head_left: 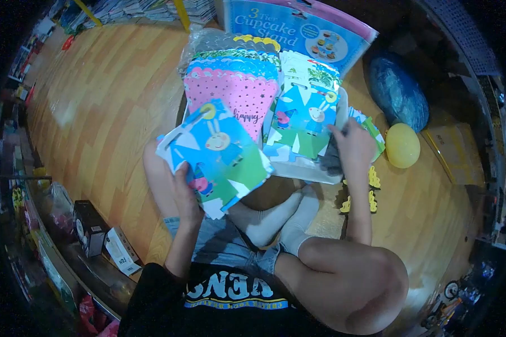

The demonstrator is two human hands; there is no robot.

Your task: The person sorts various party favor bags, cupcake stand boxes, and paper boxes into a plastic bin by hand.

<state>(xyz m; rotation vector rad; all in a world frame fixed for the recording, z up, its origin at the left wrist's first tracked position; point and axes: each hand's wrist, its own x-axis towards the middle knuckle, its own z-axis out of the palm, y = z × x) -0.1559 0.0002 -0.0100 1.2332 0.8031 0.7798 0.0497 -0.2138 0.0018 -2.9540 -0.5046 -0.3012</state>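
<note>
My left hand point(185, 196) grips the lower left edge of a stack of cartoon-printed cards point(230, 151), blue and green with a white rabbit figure. The stack is tilted above my lap, in front of a white tray point(303, 171). Inside that tray, similar rabbit cards point(303, 121) lie at the right, beside pink dotted cards point(227, 90) marked "happy". My right hand point(357, 146) is at the tray's right side, fingers apart, with nothing visible in it. Close behind it, more printed cards point(378, 137) are partly hidden.
A cupcake stand package point(303, 31) stands behind the tray. To the right are a blue plastic-wrapped bundle point(399, 90), a yellow balloon point(402, 146), a cardboard box point(455, 151) and yellow cut-out pieces point(371, 202). Small boxes point(90, 224) sit at the left on the wooden floor.
</note>
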